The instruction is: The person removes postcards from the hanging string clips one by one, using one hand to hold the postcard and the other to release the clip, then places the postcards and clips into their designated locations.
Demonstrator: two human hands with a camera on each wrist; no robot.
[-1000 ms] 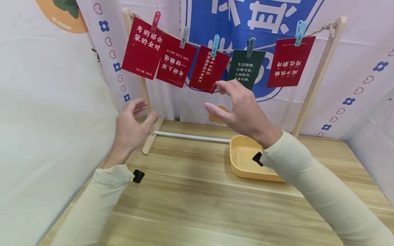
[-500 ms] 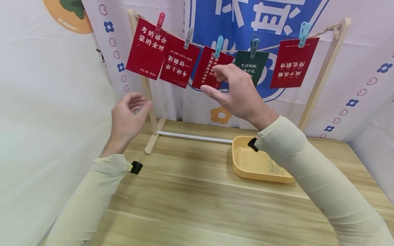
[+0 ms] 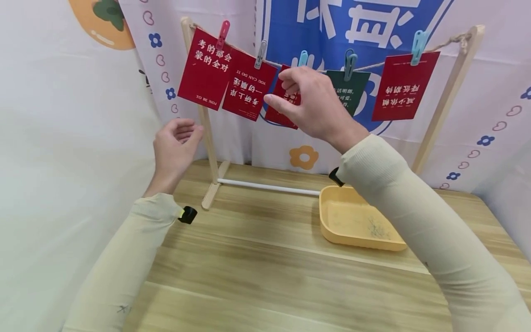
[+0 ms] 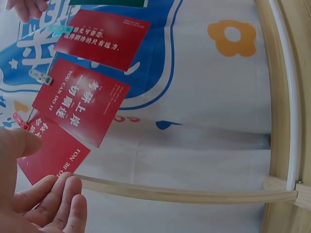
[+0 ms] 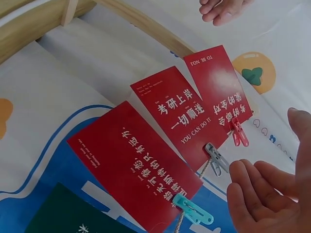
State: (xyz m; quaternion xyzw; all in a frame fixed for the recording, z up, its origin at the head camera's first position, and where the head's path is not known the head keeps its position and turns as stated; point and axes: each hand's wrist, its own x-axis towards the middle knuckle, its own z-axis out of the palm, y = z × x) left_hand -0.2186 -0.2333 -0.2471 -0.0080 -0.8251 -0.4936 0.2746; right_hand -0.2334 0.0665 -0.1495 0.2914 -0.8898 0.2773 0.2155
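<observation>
Several cards hang from a twine line by clothespins. The leftmost red card [image 3: 201, 80] has a red clothespin [image 3: 223, 35]. Beside it hangs a second red card [image 3: 244, 94] under a grey clothespin [image 3: 261, 54]. My right hand [image 3: 317, 103], fingers loosely bent and holding nothing, covers part of the middle red card [image 5: 133, 162], which has a teal clothespin [image 5: 193, 209]. In the right wrist view its fingertips are near the grey clothespin. My left hand [image 3: 174, 147], also holding nothing, hovers below the leftmost card by the left post. Farther right hang a green card [image 3: 350, 87] and another red card [image 3: 404, 87].
A wooden stand with a left post [image 3: 209, 143] and a right post [image 3: 448, 99] carries the twine. Low between the posts runs a white rod [image 3: 269, 186]. A yellow tray [image 3: 352, 242] sits at its right on the wooden table [image 3: 249, 258], before a printed curtain.
My right hand has risen leftward across the middle card towards the grey clothespin. My left hand has lifted slightly beside the left post. The view has shifted a little; the cards still hang.
</observation>
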